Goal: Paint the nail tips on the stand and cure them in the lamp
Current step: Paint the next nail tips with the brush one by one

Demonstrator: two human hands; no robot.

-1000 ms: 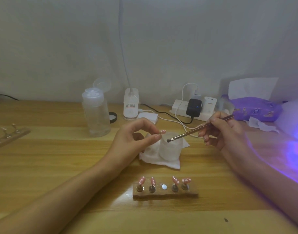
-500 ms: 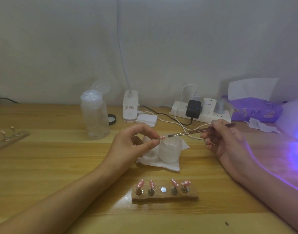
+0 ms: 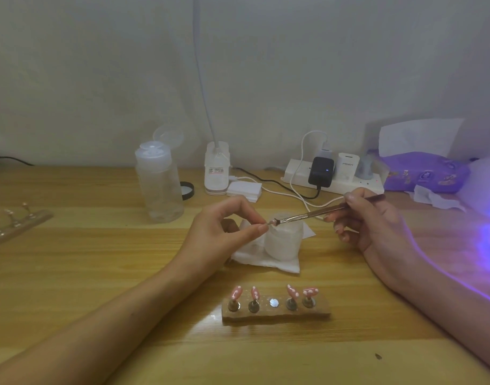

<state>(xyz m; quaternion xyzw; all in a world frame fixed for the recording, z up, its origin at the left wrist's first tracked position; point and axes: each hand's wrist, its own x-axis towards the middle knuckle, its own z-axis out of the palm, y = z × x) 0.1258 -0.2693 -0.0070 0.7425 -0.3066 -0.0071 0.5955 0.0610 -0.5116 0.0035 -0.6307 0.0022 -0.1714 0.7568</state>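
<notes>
Pinching one nail tip [image 3: 270,224], left hand [image 3: 227,229] steadies it; right hand [image 3: 374,220] grips brush [image 3: 307,215], entering from 3 o'clock — risk: tremor could smudge it.

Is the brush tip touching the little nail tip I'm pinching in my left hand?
Touching. Head view: bristles of the thin metal brush meet the pink nail tip with no gap.

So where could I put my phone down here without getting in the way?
Bare wood: left, between the wooden rack, clear bottle and left hand; also the near edge before the nail stand. Crowded: the middle, where the left hand pinches a nail tip and the right hand holds the brush by the frosted jar, and the back by the power strip.
</notes>
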